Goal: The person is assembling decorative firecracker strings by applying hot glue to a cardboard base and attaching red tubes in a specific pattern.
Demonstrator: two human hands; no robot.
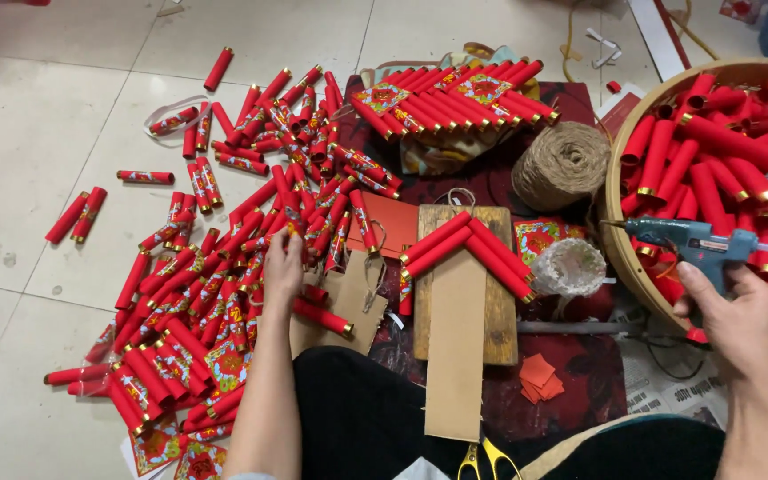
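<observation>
The left hand (pixel 283 264) reached into the big pile of red tubes (pixel 224 258) spread over the tiled floor (pixel 37 116), its fingers closed around one tube at the near edge of the heap. The right hand (pixel 740 322) gripped the handle of a blue glue gun (pixel 691 240), whose nozzle pointed left, held over the rim of a round bamboo tray (pixel 617 233) filled with more red tubes. Between the hands lay a wooden board (pixel 498 320) with a strip of cardboard (pixel 455 356) laid along it, and four red tubes (pixel 466 249) sat on the board's top in a roof-like slant, two leaning each way. Just beyond the board stood a ball of twine (pixel 562 164), and behind that a finished fan of tubes (pixel 455 98). Yellow-handled scissors (pixel 482 462) lay near the person's lap, beside small red paper squares (pixel 540 378).
</observation>
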